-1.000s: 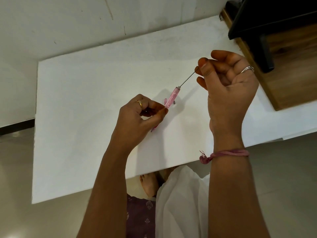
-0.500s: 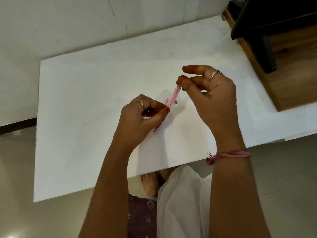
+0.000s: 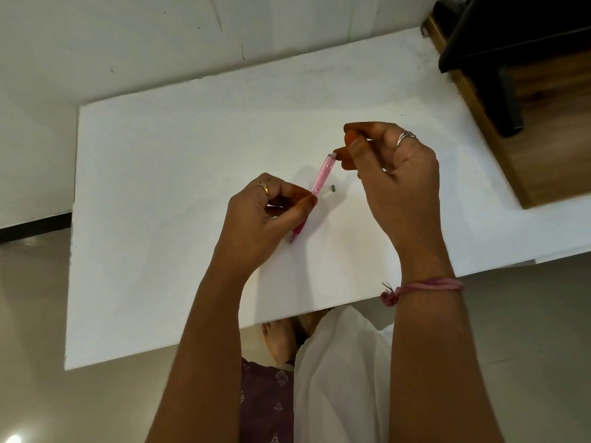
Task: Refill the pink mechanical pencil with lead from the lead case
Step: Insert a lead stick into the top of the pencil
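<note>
Lowered right hand [image 3: 388,174] — fingertips meet pink mechanical pencil [image 3: 322,174]; left hand [image 3: 265,215] pinches it.

I can't read any text, label, brand, number or sign anywhere in this view. The pink mechanical pencil [image 3: 323,174], held between both hands, shows no legible print on its barrel. The small dark piece [image 3: 333,188] lying on the white table [image 3: 160,219] between the hands is too small to show any marking. The rings on the fingers are plain as far as I can tell.
</note>
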